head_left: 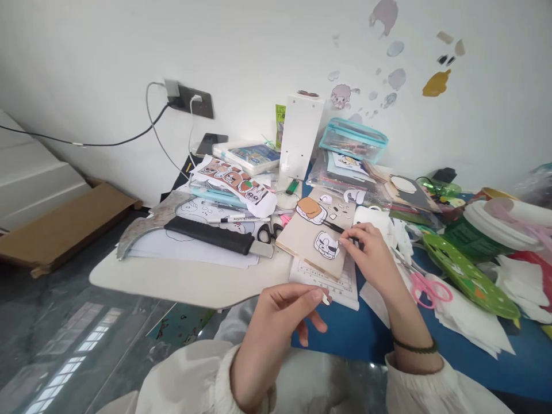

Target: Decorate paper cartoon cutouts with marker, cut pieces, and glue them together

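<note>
My left hand [290,316] is closed in a pinch on a small brown-and-white paper piece [326,299] in front of the board. Over the right side of the beige board [293,234], my right hand [371,253] is closed, thumb and forefinger pinching the edge of a black-and-white paper cutout [326,246]. A slim black tool [334,226] passes by those fingers; its kind is unclear. An orange-and-white paper cutout [311,210] lies on the board, with several small paper bits [334,210] behind it.
A large black-handled blade [209,234] lies at left beside black scissors [269,233]. Pink scissors [431,288], a green pouch [470,275] and a green-and-white tub [478,230] crowd the right. A white box [301,135] and a clear turquoise-edged pouch [353,140] stand behind.
</note>
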